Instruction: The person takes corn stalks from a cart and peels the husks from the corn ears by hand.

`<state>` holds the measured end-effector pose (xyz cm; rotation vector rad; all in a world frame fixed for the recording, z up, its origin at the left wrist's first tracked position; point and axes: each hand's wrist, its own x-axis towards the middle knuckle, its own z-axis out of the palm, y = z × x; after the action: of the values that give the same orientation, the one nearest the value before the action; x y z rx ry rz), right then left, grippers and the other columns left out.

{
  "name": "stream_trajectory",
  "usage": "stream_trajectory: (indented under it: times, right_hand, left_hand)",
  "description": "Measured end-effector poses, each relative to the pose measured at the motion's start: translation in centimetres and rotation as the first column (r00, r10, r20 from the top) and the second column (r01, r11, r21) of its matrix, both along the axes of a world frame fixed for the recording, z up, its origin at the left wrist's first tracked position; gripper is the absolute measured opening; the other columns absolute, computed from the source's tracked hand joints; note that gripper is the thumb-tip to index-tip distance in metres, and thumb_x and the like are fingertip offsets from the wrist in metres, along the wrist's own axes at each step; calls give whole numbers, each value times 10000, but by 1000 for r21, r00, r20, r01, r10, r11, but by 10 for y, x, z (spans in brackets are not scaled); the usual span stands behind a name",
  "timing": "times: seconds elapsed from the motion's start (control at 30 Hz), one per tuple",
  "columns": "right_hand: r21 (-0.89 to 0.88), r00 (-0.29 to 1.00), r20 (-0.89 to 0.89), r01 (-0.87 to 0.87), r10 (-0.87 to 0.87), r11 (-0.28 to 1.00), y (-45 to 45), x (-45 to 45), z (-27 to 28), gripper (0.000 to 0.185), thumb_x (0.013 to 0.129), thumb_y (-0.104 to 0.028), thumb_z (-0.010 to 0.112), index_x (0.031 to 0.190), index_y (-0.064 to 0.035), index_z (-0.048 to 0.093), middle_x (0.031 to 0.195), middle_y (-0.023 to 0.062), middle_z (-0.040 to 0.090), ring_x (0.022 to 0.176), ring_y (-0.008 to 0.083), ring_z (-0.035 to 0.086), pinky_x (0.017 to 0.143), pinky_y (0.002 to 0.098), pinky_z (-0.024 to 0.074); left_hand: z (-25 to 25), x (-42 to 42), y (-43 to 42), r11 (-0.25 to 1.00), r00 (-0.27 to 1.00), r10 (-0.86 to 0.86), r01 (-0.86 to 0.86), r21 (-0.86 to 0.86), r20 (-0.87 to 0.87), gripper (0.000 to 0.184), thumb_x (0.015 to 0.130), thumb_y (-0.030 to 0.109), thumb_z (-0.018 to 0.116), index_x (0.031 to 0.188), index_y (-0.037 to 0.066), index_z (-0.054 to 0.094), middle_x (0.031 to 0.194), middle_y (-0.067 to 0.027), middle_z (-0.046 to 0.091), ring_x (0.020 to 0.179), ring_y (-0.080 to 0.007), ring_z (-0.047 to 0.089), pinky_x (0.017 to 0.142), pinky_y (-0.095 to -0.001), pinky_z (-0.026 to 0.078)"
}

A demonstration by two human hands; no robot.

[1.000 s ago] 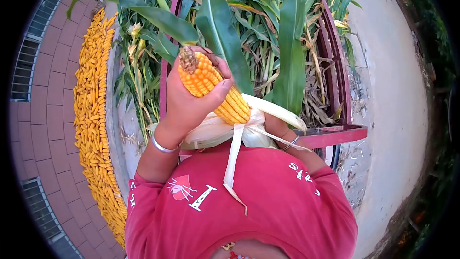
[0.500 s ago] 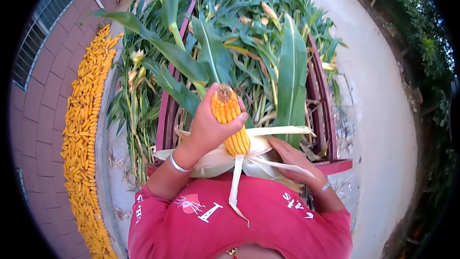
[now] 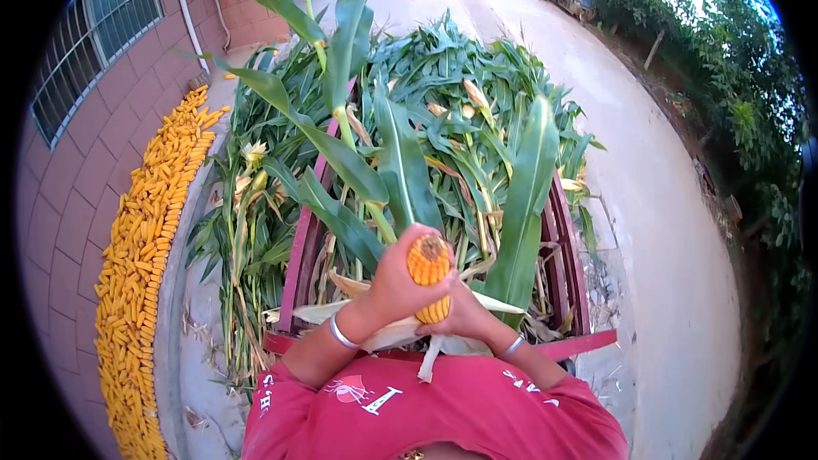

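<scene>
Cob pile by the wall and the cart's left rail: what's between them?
In the head view, going from the cob pile to the cart's left rail: a grey concrete strip, then leafy green corn stalks.

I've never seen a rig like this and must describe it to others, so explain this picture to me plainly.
There is no machine here, just a person's two bare hands. The camera is worn on the head, looking forward and down, so the red shirt shows at the bottom. The left hand grips the upper part of a yellow corn cob; the right hand is closed around its lower part, with pale husk below. Ahead, green stalks lie in what looks like a red cart. On the left, more corn is piled beside a wall.
</scene>
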<state>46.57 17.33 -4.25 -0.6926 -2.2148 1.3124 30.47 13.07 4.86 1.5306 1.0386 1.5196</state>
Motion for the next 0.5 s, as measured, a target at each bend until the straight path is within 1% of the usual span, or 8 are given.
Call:
stream_trajectory:
  times: [0.03,0.07,0.17,0.23,0.33,0.4,0.43,0.5]
  right_hand:
    - [82,999,32,-34,31,996,1,4,-3,806,578,-334,865,1224,-35,486,1167,162,561,1115,327,533,973,397,404]
    - [-58,1000,-28,-3,1,998,-1,4,-17,814,580,-335,867,1234,-37,484,1192,153,543,1148,313,508,999,393,383]
    - [-232,998,-56,-34,22,972,-3,-1,-27,800,588,-332,865,1233,-44,489,1193,154,537,1116,319,520,989,400,389]
    - [-113,995,-96,27,-38,993,-4,-5,-22,773,594,-331,863,1216,-46,503,1158,151,539,1073,318,532,967,404,403]
    - [-142,986,-146,58,-78,988,-7,-7,-23,742,600,-328,858,1194,-48,514,1103,153,544,1044,323,537,936,403,421]
    - [-91,987,-115,97,-108,991,-7,-9,-20,726,606,-330,853,1182,-39,520,1077,160,541,1038,328,535,916,398,433]
    - [-88,987,-121,95,-105,992,-7,-10,-21,726,606,-330,853,1182,-39,520,1077,160,541,1038,328,535,916,398,433]
    - [-9,981,-118,153,-153,988,-11,-11,-24,715,613,-329,846,1175,-26,525,1085,166,539,1024,329,536,907,400,437]
  left_hand:
    - [2,2,-1,999,999,-32,33,16,-33,430,728,-46,689,1055,43,423,873,-66,585,830,-114,580,764,-274,493]
    - [5,2,0,998,998,-55,55,-24,-10,430,730,-46,691,1055,44,424,869,-63,583,825,-114,579,760,-272,493]
    - [-5,-2,12,1000,1000,-31,31,2,-4,424,734,-50,686,1055,42,424,877,-62,580,830,-115,580,761,-270,492]
    - [-8,-5,18,1000,999,-3,3,2,-36,434,732,-62,682,1065,41,424,888,-61,575,838,-117,580,767,-269,493]
    - [-6,-3,20,998,996,-46,49,-44,77,421,749,-56,672,1076,39,425,904,-62,569,856,-142,589,774,-280,498]
    - [-14,0,24,999,932,-34,25,31,361,286,805,54,686,1005,32,481,846,-57,612,768,-121,609,710,-268,516]
    - [-17,-3,25,999,934,-33,22,34,356,286,805,54,686,1005,32,481,846,-57,612,768,-121,609,710,-268,516]
    - [-22,-9,26,978,881,-114,181,-104,459,224,846,84,650,979,20,481,796,-76,604,703,-135,608,657,-281,523]
